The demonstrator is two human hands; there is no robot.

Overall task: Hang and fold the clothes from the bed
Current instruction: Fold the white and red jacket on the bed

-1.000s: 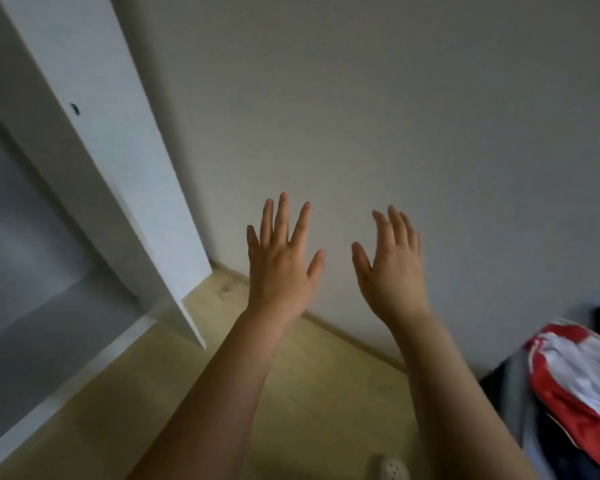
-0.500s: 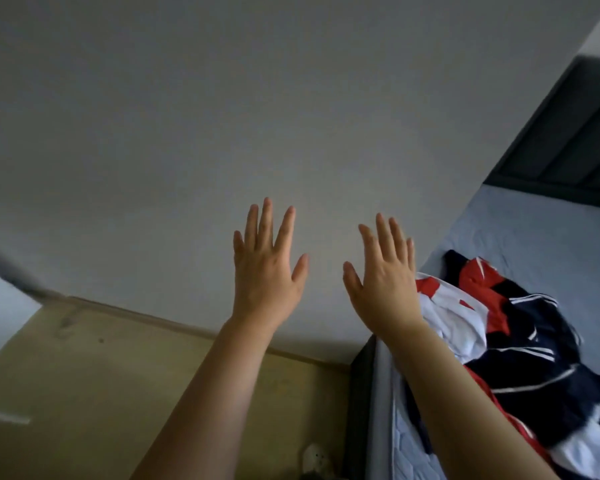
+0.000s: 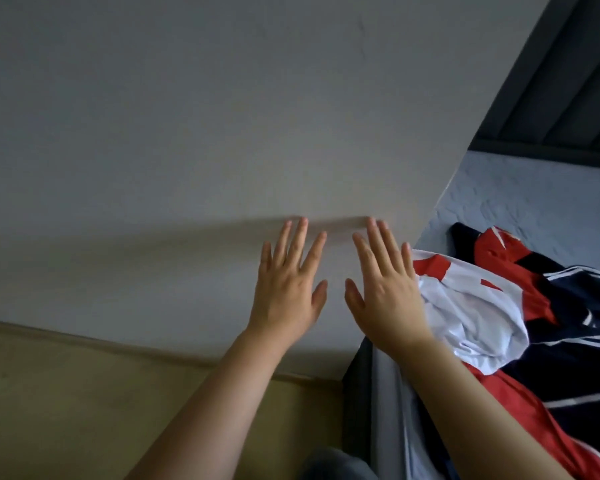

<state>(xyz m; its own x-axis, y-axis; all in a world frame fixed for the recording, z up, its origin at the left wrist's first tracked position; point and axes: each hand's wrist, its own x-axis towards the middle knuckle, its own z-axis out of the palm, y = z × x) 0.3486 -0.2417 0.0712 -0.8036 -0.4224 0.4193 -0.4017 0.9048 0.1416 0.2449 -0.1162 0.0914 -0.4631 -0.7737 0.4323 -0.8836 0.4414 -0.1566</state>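
A heap of clothes lies on the bed [image 3: 520, 202] at the right: a white and red garment [image 3: 471, 317] on top of a navy garment with white stripes [image 3: 575, 327]. My left hand [image 3: 288, 289] is stretched out in front of the wall, fingers straight and spread, holding nothing. My right hand [image 3: 385, 296] is beside it, fingers straight too, empty, its outer edge just left of the white and red garment. Both hands hover in the air. My right forearm crosses over the near part of the heap.
A plain grey wall [image 3: 222, 116] fills most of the view. A wooden floor [image 3: 84, 403] runs below it at the left. The bed's dark frame edge [image 3: 357, 393] stands between floor and mattress. A dark headboard [image 3: 551, 109] rises at the top right.
The view has swung right, away from the white wardrobe and onto the bed. More of the clothes heap shows now. Both hands stay spread and empty.
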